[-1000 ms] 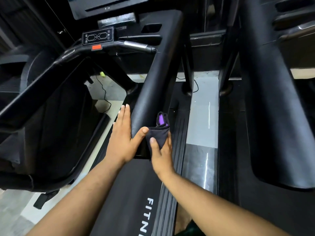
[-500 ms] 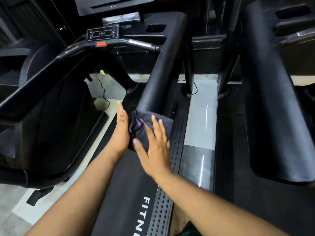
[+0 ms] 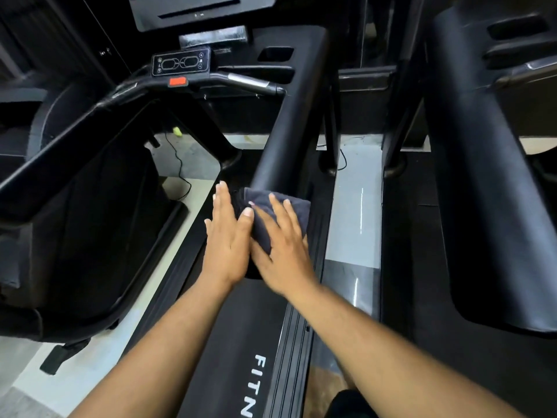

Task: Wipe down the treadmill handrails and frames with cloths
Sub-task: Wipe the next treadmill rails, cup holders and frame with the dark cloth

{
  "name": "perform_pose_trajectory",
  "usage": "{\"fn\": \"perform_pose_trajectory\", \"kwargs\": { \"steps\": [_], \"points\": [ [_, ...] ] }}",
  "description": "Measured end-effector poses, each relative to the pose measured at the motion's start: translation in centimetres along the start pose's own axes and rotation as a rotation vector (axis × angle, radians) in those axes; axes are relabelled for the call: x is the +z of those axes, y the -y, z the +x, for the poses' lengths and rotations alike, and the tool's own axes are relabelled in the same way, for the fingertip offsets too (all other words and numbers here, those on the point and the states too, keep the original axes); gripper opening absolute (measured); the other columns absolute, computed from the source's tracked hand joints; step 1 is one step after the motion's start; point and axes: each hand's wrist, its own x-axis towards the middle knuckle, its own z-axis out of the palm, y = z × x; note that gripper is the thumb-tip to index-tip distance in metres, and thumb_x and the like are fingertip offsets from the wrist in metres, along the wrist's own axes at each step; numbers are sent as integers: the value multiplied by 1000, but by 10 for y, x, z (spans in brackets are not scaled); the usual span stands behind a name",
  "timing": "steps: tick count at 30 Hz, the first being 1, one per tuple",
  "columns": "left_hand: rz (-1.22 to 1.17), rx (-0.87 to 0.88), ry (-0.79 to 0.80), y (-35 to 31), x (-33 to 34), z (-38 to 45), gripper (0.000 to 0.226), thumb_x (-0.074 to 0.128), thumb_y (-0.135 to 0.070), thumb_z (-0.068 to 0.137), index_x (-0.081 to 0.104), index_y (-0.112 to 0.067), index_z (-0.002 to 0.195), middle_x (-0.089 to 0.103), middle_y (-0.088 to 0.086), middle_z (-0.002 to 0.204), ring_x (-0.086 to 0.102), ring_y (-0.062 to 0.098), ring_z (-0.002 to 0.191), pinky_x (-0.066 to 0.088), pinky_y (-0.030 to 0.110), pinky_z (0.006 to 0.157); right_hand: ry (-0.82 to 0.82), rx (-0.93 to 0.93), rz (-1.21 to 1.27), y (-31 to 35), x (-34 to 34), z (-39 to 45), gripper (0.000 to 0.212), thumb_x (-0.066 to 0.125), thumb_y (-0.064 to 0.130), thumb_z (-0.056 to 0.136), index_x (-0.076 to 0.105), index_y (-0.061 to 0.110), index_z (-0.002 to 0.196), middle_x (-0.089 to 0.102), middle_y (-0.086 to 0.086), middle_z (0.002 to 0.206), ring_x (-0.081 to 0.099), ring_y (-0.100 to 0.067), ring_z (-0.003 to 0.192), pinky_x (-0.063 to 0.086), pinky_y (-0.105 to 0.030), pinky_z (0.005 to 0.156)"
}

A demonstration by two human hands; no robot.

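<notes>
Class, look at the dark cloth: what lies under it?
The cloth drapes over the near end of the handrail, pressed by both hands. The rail's end beneath it is hidden.

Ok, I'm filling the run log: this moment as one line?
step: wiping handrail end | cloth: draped over rail | right hand: flat on cloth | left hand: flat beside cloth

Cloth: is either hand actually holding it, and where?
Not gripped. The right hand lies flat, fingers spread, pressing the cloth's top against the handrail end. The left hand is flat on the cloth's left edge.
</notes>
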Motion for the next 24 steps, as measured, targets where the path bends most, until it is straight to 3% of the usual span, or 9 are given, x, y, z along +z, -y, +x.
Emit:
{"fn": "perform_pose_trajectory", "kwargs": {
  "steps": [7, 11, 14, 17, 21, 24],
  "points": [
    [138, 39, 25, 0, 0, 0, 92, 23, -71, 91, -1, -21, 165, -2, -10, 172, -5, 6, 158, -8, 42, 125, 34, 135, -135, 0, -30, 114, 58, 52, 59, 97, 38, 46, 153, 13, 13, 171, -1, -12, 158, 22, -73, 114],
    [55, 36, 9, -2, 0, 1, 93, 23, -69, 92, -4, -17, 164, -6, -11, 170, -8, 5, 157, -8, 45, 128, -52, 54, -66, 8, -7, 41, 60, 42, 55, 93, 33, 51, 152, 13, 15, 170, -1, -9, 158, 21, -66, 117],
    [105, 61, 14, 0, 0, 0, 92, 23, -69, 92, -4, -19, 164, -8, -12, 170, -9, 4, 157, -8, 46, 128, -141, 9, 147, 1, 16, -21, 64, 44, 54, 90, 23, 63, 150, 13, 21, 169, 4, -5, 157, 24, -48, 118],
    [289, 87, 38, -1, -2, -1, 94, 20, -76, 90, 0, -24, 165, -7, -7, 172, -11, 7, 157, -8, 46, 126, -220, 92, 326, -20, 20, 3, 64, 51, 54, 94, 32, 49, 155, 19, 14, 169, 14, -9, 157, 17, -29, 125],
    [530, 99, 73, -10, -1, 0, 98, 16, -81, 87, 1, -24, 165, -6, -2, 173, -11, 12, 158, -5, 54, 126, -301, 514, 640, -47, -3, 74, 55, 57, 29, 104, 42, 15, 155, 46, -8, 158, 39, -22, 148, 29, -40, 123],
    [552, 74, 111, -10, -2, 3, 101, 11, -85, 84, -2, -25, 165, -8, -6, 173, -14, 9, 157, -7, 53, 127, -291, 431, 498, -38, 7, 50, 66, 55, 42, 103, 30, 22, 161, 28, 0, 168, 23, -17, 156, 22, -43, 126]
  ]
}}
